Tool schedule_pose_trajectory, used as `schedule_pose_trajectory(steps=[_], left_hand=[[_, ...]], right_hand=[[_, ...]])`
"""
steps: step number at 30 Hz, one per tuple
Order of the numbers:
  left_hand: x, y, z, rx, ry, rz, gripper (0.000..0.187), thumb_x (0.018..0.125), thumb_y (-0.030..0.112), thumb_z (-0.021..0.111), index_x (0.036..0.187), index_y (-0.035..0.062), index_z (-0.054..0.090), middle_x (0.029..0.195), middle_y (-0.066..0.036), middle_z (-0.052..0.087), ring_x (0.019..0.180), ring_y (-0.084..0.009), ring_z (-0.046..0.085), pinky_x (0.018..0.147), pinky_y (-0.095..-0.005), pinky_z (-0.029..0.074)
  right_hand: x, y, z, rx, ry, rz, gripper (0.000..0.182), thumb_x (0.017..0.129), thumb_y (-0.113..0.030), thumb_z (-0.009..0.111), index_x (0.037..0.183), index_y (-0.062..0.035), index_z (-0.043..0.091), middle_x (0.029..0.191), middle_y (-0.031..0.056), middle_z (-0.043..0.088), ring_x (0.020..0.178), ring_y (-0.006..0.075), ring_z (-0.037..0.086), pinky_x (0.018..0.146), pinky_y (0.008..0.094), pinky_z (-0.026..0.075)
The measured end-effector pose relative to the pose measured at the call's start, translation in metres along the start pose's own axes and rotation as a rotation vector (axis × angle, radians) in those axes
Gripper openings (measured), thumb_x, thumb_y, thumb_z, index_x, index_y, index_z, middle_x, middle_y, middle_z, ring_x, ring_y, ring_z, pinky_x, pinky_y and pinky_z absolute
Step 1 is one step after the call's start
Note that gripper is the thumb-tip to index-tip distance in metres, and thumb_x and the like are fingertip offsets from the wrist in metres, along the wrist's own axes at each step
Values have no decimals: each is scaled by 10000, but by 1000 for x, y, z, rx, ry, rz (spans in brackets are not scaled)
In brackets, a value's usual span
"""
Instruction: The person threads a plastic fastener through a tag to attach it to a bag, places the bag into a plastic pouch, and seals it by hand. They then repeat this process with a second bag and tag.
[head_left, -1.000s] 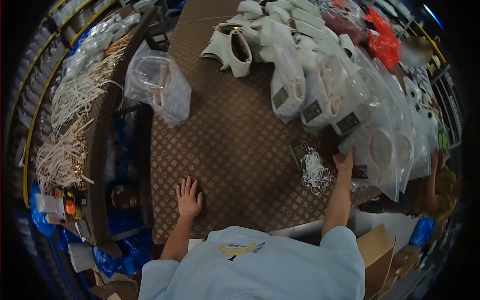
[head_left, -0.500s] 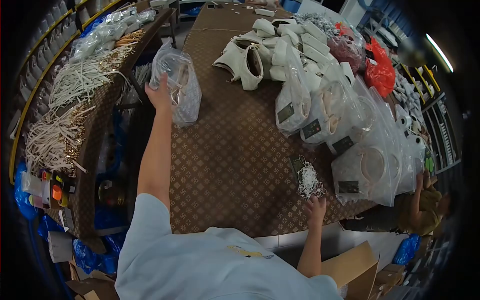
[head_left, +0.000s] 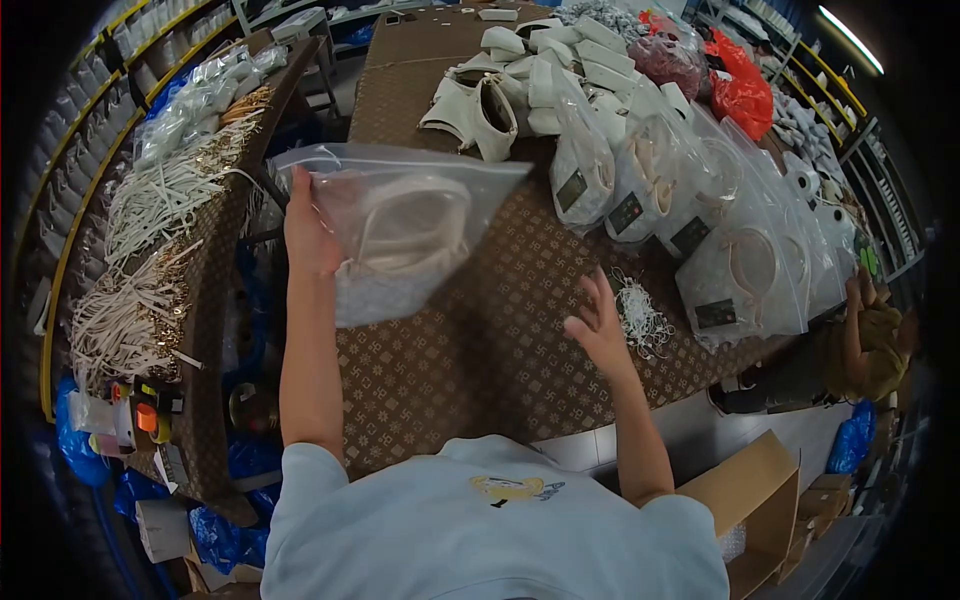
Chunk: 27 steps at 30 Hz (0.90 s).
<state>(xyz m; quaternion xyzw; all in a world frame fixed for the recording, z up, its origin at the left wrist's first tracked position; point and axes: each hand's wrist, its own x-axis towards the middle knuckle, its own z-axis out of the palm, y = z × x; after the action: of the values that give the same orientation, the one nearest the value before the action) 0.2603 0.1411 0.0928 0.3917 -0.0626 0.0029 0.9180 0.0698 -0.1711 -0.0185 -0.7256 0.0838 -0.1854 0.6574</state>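
My left hand [head_left: 312, 228] grips the left edge of a clear zip-top plastic bag [head_left: 400, 180]. Inside the plastic is a white handbag [head_left: 400, 265] with a rounded handle, partly blurred by reflections. My right hand [head_left: 602, 325] is raised over the table, fingers apart, holding nothing. Just right of that hand lies a tangle of thin white strings [head_left: 643, 315]. Farther right, several bagged white handbags [head_left: 745, 270] stand in a row, some with a dark card [head_left: 715, 313] inside the plastic.
The brown patterned table [head_left: 420, 390] fills the middle. White handbags [head_left: 540, 80] are heaped at its far side, near a red plastic bag [head_left: 740, 90]. White straps [head_left: 130, 310] cover a side bench. An open cardboard box [head_left: 745, 490] sits below right, and another person [head_left: 868, 345] is beyond.
The clear bag with the handbag has come nearer and turned broadside, spreading toward the right. My right hand has lifted away from the strings and moved up and left.
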Motion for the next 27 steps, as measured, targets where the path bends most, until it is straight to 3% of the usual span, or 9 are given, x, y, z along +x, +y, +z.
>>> schedule_pose_trajectory(steps=[4,6,7,10,17,19,22,24,27], left_hand=[[-33,-23,10,39,29,-53,350,951,339,453,1044,18,557,991,-88,619,891,-205,604,828,-356,486],[-43,-33,4,81,19,-71,342,950,333,458,1038,19,563,987,-84,619,880,-198,604,811,-348,489],[-47,-35,1,124,-1,-96,334,949,327,462,1031,21,568,983,-79,619,868,-192,605,793,-340,492],[-58,-23,-8,242,-82,-63,273,935,289,505,978,34,595,919,-49,630,832,-152,601,752,-294,482],[-90,-19,-10,560,-260,30,119,871,166,613,899,51,598,818,16,596,758,-69,546,700,-221,437],[-90,-15,-2,579,-284,57,110,863,155,623,890,52,594,806,25,584,746,-56,524,686,-206,419],[-85,-10,5,628,-330,72,100,855,142,632,881,54,592,791,37,567,732,-39,493,666,-186,392],[-79,-10,9,653,-365,57,96,857,139,631,881,54,593,788,40,563,730,-35,483,658,-180,382],[-73,-12,8,640,-414,110,92,856,142,633,876,60,596,779,52,549,721,-36,467,651,-174,369]], right_hand=[[13,-40,44,101,-121,-118,638,822,-248,670,1352,-47,378,1249,100,507,1157,203,442,902,292,413],[8,-50,48,312,-315,62,516,807,-231,695,1247,-37,508,1177,74,560,1072,162,496,895,273,403],[6,-49,44,342,-231,92,338,800,-196,705,1074,-17,622,1026,42,627,948,117,548,846,249,418],[5,-74,24,300,-145,-34,228,809,-175,694,962,-11,656,879,17,648,826,87,564,783,237,433],[4,-85,-21,-72,-107,91,186,799,-58,634,971,14,631,918,33,642,842,87,565,769,215,439],[11,-96,-29,37,-148,-33,217,797,-55,636,1005,3,623,940,39,640,878,105,578,788,233,440],[21,-151,-12,-312,-111,-314,256,788,-93,652,1031,-23,619,926,64,652,862,172,617,800,275,454],[35,-170,10,-862,-172,-783,255,782,-155,654,1021,-68,633,911,94,653,833,243,625,775,322,471],[67,-154,21,-1124,-375,-515,248,777,-210,647,1000,-103,642,888,101,642,811,267,610,740,349,476]])
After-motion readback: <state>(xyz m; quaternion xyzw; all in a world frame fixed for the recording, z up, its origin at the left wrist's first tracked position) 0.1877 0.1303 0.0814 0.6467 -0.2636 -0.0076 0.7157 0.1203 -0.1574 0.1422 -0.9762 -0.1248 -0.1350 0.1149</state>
